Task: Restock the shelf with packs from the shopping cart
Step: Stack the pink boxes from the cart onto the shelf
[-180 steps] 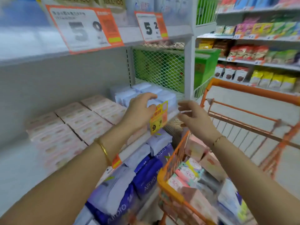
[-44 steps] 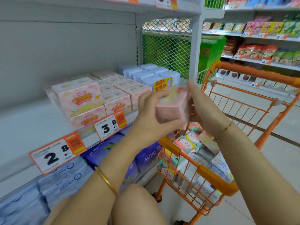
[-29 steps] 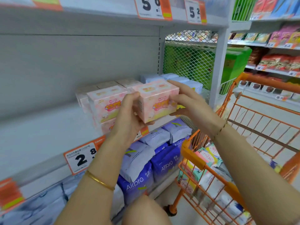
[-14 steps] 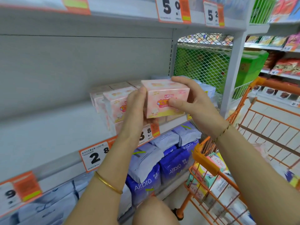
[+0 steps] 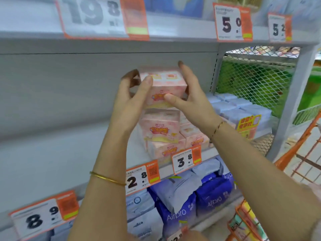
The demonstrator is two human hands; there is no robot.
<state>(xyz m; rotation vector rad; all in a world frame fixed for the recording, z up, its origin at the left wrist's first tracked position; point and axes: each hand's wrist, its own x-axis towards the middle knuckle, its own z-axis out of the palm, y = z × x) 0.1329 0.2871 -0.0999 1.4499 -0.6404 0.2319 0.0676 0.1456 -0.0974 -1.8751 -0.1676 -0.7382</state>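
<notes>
Shelf (image 5: 52, 145) of grey metal carries a stack of pink packs (image 5: 161, 129), two high at the front, with the orange shopping cart (image 5: 283, 160) off to the right. One more pink pack (image 5: 166, 89) hangs level just above the stack. Its long axis runs left to right, printed face outward, and the left hand (image 5: 128, 101) and right hand (image 5: 192, 101) clasp its ends.

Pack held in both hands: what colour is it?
The pack is pale pink with an orange logo; head view.
</notes>
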